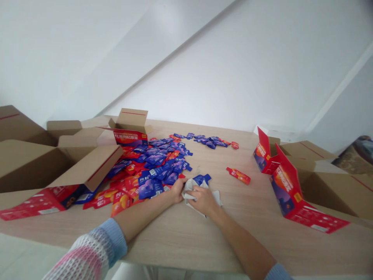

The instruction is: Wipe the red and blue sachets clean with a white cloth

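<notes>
Table (186,243), blue sachet (201,179) partly behind cloth (189,184)

Background: plain white wall (247,77); across upper left, broad sloping band (136,50), rising left to right, bounded below by dark grey shadow line (175,51); at right, pale oblique strip (340,88), with greyer wall section (359,105) beyond; furniture: light beige wood-grain tabletop (186,241), far edge near the wall; at far right, brown patterned object (355,155), type unclear; floor: pale tile flooring (26,254) at lower left; lighting: diffuse, with soft bright patch (167,17) high on the sloping band.
</notes>
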Action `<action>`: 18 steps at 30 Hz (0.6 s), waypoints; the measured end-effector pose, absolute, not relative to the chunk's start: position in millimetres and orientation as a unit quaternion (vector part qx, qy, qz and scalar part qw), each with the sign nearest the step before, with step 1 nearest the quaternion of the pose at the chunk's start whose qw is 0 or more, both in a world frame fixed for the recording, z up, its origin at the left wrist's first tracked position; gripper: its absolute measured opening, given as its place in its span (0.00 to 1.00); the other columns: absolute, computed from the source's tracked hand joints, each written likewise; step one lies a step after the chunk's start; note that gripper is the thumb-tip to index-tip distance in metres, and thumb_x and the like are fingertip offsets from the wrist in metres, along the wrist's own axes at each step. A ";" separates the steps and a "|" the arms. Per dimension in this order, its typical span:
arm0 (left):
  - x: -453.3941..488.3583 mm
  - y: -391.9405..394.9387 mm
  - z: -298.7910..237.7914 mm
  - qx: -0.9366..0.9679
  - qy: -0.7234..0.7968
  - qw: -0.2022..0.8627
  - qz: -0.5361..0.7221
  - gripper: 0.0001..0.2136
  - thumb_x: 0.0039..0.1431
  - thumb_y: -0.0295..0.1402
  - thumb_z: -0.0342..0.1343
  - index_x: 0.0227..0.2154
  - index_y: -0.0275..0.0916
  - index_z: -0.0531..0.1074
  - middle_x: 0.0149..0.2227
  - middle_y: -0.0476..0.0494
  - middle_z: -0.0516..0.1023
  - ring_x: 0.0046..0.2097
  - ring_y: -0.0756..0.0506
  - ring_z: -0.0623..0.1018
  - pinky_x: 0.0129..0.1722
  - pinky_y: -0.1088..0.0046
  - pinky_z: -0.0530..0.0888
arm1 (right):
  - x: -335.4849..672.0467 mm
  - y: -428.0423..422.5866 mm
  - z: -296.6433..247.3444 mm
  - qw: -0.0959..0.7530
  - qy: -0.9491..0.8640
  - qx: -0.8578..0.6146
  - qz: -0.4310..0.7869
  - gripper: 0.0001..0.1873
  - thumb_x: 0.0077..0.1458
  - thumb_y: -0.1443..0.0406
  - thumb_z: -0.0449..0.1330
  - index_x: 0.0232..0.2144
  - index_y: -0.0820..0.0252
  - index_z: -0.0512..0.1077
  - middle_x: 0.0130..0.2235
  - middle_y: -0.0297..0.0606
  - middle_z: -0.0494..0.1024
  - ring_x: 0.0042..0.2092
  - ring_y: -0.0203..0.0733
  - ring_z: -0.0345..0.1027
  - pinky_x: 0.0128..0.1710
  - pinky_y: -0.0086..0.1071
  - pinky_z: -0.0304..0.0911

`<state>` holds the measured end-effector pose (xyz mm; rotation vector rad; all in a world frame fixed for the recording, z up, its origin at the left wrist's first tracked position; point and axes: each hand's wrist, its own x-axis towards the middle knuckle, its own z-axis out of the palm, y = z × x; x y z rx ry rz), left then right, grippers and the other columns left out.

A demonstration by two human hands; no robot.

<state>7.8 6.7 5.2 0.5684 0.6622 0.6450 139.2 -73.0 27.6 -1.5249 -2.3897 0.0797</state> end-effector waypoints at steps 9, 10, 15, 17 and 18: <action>14.7 9.8 2.8 0.323 0.343 0.829 0.302 0.10 0.54 0.19 0.46 0.36 0.34 0.69 0.27 0.44 0.75 0.26 0.49 0.76 0.28 0.76 0.73 | 155.0 -55.3 24.8 0.159 -0.757 -0.633 0.008 0.17 0.59 0.56 0.54 0.50 0.42 0.72 0.42 0.35 0.76 0.42 0.39 0.70 0.41 0.28 0.60; 15.3 10.1 3.5 0.327 0.352 0.824 0.301 0.10 0.53 0.18 0.46 0.35 0.34 0.69 0.26 0.44 0.75 0.25 0.50 0.75 0.27 0.76 0.73 | 155.7 -54.7 23.9 0.166 -0.757 -0.632 0.010 0.17 0.58 0.57 0.55 0.49 0.42 0.73 0.42 0.35 0.76 0.42 0.39 0.70 0.41 0.28 0.59; 13.0 7.8 11.0 0.296 0.356 0.833 0.302 0.06 0.43 0.22 0.47 0.24 0.35 0.67 0.18 0.48 0.69 0.19 0.51 0.69 0.21 0.77 0.70 | 161.4 -52.2 22.0 0.215 -0.784 -0.580 0.052 0.15 0.59 0.57 0.54 0.46 0.47 0.76 0.39 0.36 0.77 0.39 0.38 0.70 0.40 0.27 0.60; 10.9 6.1 12.5 0.287 0.352 0.840 0.298 0.04 0.41 0.24 0.47 0.22 0.35 0.66 0.17 0.48 0.68 0.19 0.50 0.69 0.20 0.76 0.69 | 163.0 -52.7 23.1 0.227 -0.801 -0.549 0.077 0.14 0.60 0.57 0.54 0.43 0.49 0.77 0.38 0.36 0.78 0.39 0.38 0.70 0.40 0.26 0.60; 10.3 5.6 12.4 0.287 0.353 0.840 0.294 0.05 0.42 0.26 0.47 0.22 0.35 0.67 0.17 0.47 0.69 0.19 0.49 0.69 0.19 0.75 0.68 | 163.1 -53.4 24.0 0.229 -0.809 -0.535 0.087 0.14 0.60 0.58 0.55 0.42 0.50 0.77 0.38 0.36 0.78 0.39 0.37 0.70 0.40 0.25 0.60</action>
